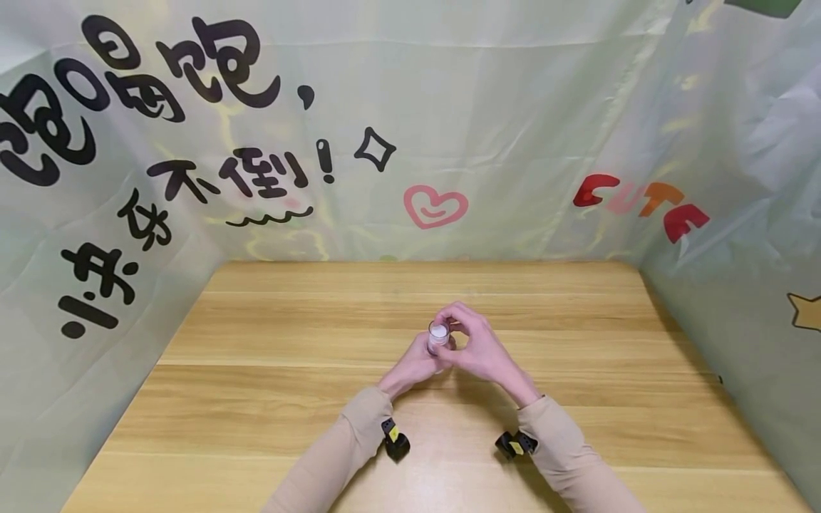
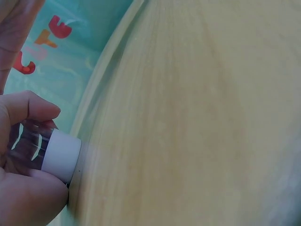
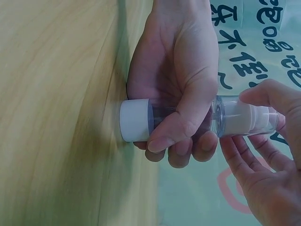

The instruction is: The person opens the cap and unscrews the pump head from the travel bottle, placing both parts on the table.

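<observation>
A small bottle with a white base (image 3: 135, 120) and a clear cap (image 3: 225, 117) over a white inner top is held between both hands above the table. My left hand (image 1: 417, 361) grips the bottle's body, its fingers and thumb wrapped round it. From the other side, my right hand (image 1: 479, 347) pinches the clear cap between thumb and fingers. In the left wrist view the bottle's dark, glossy body (image 2: 29, 146) shows between thumb and curled finger. Most of the body is hidden by the left hand in the right wrist view.
The wooden table (image 1: 282, 328) spreads out beneath both forearms. Printed cloth walls (image 1: 513, 128) rise along its back and sides, with black lettering and a pink heart (image 1: 436, 207). A black wrist camera (image 1: 396, 443) sits at the left cuff, another camera (image 1: 515, 444) at the right.
</observation>
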The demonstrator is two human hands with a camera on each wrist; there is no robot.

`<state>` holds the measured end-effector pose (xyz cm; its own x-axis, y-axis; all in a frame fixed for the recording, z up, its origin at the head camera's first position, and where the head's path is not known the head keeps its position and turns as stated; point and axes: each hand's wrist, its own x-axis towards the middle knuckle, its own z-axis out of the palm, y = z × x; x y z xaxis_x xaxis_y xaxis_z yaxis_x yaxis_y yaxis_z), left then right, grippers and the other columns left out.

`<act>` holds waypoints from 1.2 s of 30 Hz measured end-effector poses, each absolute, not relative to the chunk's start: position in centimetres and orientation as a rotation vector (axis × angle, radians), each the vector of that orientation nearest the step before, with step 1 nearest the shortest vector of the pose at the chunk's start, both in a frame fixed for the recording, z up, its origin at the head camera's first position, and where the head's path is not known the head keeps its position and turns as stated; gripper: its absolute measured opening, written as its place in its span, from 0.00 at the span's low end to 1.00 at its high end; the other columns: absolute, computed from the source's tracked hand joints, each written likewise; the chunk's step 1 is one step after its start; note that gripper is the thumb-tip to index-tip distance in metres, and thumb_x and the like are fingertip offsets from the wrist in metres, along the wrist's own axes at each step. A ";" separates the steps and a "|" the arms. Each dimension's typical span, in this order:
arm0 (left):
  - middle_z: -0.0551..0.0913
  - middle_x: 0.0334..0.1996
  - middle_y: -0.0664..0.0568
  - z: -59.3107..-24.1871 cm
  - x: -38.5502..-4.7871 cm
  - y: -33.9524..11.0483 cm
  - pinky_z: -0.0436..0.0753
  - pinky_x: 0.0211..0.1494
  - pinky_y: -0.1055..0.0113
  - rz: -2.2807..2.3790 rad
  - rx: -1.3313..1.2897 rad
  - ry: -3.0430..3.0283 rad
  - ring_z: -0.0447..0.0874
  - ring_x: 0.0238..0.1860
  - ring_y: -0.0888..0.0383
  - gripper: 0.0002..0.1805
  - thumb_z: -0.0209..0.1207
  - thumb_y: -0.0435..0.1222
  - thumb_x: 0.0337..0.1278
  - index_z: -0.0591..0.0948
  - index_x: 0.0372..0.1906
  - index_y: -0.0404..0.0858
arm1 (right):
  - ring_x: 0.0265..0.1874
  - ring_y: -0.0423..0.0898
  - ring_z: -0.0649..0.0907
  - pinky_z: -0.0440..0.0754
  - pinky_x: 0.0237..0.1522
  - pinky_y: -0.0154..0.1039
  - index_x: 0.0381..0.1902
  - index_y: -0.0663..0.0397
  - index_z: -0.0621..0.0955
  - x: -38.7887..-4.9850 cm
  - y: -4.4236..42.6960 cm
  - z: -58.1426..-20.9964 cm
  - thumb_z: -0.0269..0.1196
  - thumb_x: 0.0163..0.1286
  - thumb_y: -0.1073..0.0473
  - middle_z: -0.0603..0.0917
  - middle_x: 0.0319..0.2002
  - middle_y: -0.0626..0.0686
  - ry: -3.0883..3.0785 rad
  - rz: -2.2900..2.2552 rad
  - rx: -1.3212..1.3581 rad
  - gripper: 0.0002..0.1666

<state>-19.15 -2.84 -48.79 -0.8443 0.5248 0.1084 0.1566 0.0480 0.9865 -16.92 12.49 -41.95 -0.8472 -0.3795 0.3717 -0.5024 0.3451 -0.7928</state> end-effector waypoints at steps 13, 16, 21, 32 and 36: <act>0.75 0.29 0.57 -48.7 -19.1 -2.9 0.74 0.42 0.72 1.853 0.660 2.045 0.72 0.33 0.64 0.09 0.55 0.23 0.45 0.77 0.36 0.29 | 0.45 0.47 0.82 0.85 0.56 0.46 0.43 0.57 0.80 -16.8 12.4 -41.4 0.72 0.52 0.75 0.82 0.44 0.55 -2.424 1.586 0.819 0.21; 0.73 0.26 0.58 -48.6 -19.1 -2.9 0.72 0.37 0.73 1.847 0.665 2.047 0.70 0.30 0.65 0.07 0.55 0.23 0.46 0.76 0.34 0.31 | 0.46 0.47 0.82 0.84 0.57 0.43 0.43 0.57 0.80 -16.6 12.4 -41.2 0.72 0.52 0.75 0.82 0.44 0.55 -2.414 1.584 0.817 0.21; 0.74 0.26 0.59 -48.7 -19.1 -2.9 0.73 0.36 0.73 1.830 0.664 2.067 0.70 0.29 0.65 0.09 0.55 0.21 0.45 0.77 0.35 0.30 | 0.46 0.45 0.80 0.84 0.58 0.39 0.43 0.57 0.80 -16.5 12.5 -40.9 0.72 0.51 0.75 0.82 0.44 0.55 -2.378 1.571 0.812 0.22; 0.73 0.29 0.56 -48.7 -19.0 -2.9 0.74 0.39 0.72 1.823 0.606 2.092 0.72 0.32 0.63 0.13 0.57 0.21 0.44 0.76 0.39 0.31 | 0.46 0.38 0.79 0.82 0.54 0.29 0.46 0.61 0.79 -16.0 12.9 -39.9 0.70 0.54 0.76 0.81 0.45 0.58 -2.240 1.664 0.788 0.22; 0.74 0.31 0.57 -48.8 -19.1 -2.8 0.74 0.46 0.71 1.834 0.604 2.080 0.72 0.36 0.63 0.10 0.57 0.21 0.45 0.76 0.37 0.30 | 0.46 0.35 0.80 0.82 0.54 0.28 0.46 0.62 0.79 -15.9 13.5 -39.3 0.71 0.53 0.77 0.81 0.44 0.59 -2.214 1.660 0.771 0.23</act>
<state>-19.07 -2.78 -48.81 -0.8657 0.4980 0.0501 0.1119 0.0949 0.9892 -15.85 13.51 -39.32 -0.8225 -0.2525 0.5097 -0.5600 0.2028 -0.8033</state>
